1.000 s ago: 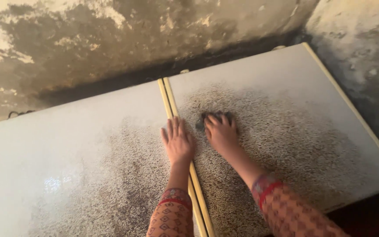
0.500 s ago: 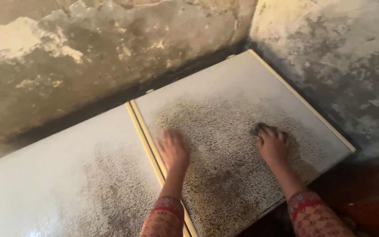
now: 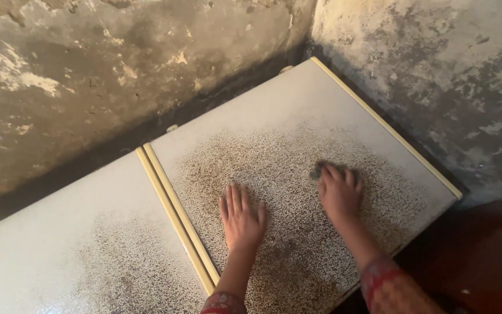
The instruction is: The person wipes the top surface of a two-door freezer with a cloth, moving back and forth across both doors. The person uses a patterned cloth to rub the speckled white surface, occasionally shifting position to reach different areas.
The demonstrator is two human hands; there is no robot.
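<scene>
Two white lids lie side by side, both speckled with brown rust-like spots. My left hand (image 3: 241, 218) rests flat, fingers spread, on the right lid (image 3: 274, 116) near its left edge. My right hand (image 3: 339, 192) presses a small dark scrubbing pad (image 3: 318, 170) onto the spotted middle of the same lid; only the pad's edge shows past my fingertips. Both my sleeves are red and patterned.
The left lid (image 3: 59, 232) adjoins the right one along a pair of cream edge strips (image 3: 175, 218). Stained, peeling walls (image 3: 117, 70) stand close behind and to the right (image 3: 437, 75). A dark reddish floor (image 3: 483, 256) lies below the right lid's corner.
My right hand has slid the pad from near the centre seam out to the right across the lid. My left hand moved off the seam onto the right lid. The view shifted rightwards.
</scene>
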